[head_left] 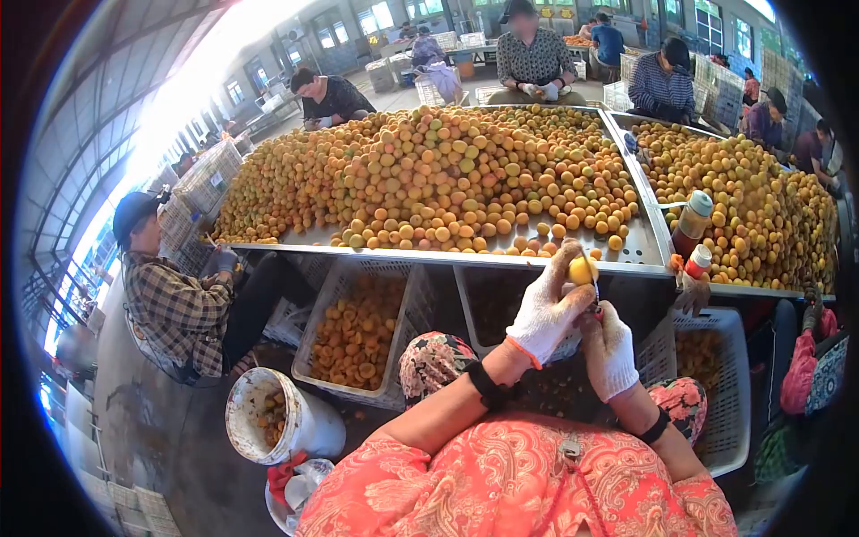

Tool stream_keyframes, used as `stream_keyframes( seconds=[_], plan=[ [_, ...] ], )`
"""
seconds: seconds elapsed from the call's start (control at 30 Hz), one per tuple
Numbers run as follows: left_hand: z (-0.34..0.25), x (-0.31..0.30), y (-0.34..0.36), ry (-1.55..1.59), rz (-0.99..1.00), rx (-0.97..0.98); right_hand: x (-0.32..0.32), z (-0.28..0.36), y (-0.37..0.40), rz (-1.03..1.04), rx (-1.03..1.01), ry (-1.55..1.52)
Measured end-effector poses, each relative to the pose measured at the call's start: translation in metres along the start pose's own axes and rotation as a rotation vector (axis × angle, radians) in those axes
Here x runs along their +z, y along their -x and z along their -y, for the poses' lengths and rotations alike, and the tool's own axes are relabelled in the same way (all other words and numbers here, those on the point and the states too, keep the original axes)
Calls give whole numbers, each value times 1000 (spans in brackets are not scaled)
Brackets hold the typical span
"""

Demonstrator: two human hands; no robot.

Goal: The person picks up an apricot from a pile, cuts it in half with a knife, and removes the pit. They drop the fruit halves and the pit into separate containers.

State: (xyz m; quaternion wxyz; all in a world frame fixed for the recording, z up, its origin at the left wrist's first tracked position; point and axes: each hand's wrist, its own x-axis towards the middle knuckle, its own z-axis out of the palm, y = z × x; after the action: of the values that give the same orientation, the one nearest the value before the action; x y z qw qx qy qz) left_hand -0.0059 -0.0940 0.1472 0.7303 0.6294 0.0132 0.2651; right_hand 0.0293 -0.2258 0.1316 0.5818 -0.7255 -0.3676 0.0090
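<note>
My left hand, in a white knit glove with stained fingertips, is closed on a yellow-orange apricot just in front of the table's near edge. My right hand, gloved too, grips a small knife. Its thin blade stands upright against the right side of the fruit; the handle is mostly hidden in my fingers. Beyond both hands, a large heap of whole apricots covers much of the metal sorting table. A dark crate sits below my hands, partly hidden by my left arm.
A crate of halved apricots and a white bucket stand at left. Another crate is at right. A jar and a red bottle stand by the table's divider. Several people work around the table, one person seated at left.
</note>
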Motion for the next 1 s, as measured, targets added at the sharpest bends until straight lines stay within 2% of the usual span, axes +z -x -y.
stream_keyframes(
  seconds=[0.03,0.1,0.17,0.23,0.27,0.33,0.37,0.4,0.43,0.53,0.63,0.7,0.77,0.8,0.83,0.93,1.0],
  plan=[
    [1,3,2,206,-28,-28,0,0,1,37,15,-10],
    [3,3,1,185,-23,-44,-1,0,1,49,23,24],
    [5,9,4,539,-120,-315,5,-8,2,61,43,58],
    [19,12,2,481,-234,-356,15,-22,0,-57,-95,203],
    [26,12,1,524,-205,-335,8,-20,0,49,-5,197],
    [26,7,2,546,-85,-312,10,-23,1,-23,-57,233],
    [21,3,5,529,4,-295,12,-21,0,-42,33,199],
    [12,4,8,500,-2,-334,6,-10,-1,-31,74,166],
    [6,3,7,462,-4,-356,6,-15,0,-52,3,143],
    [11,0,5,647,15,-408,10,-22,2,-72,-3,159],
    [10,-1,3,656,-71,-344,2,-12,-1,-51,-63,120],
    [14,-11,-3,631,-67,-295,-6,-3,-1,2,15,47],
    [16,-16,-3,607,-66,-256,-7,-8,-5,-131,48,-227],
    [13,-13,0,542,-18,-257,-14,-7,-9,-171,18,-96],
    [11,-10,3,479,36,-260,-18,-1,-11,-214,-60,-89],
    [3,1,10,345,151,-311,-16,4,-16,-226,8,-177],
    [-6,9,13,252,145,-311,-12,-3,-18,-158,17,-444]
  ],
)
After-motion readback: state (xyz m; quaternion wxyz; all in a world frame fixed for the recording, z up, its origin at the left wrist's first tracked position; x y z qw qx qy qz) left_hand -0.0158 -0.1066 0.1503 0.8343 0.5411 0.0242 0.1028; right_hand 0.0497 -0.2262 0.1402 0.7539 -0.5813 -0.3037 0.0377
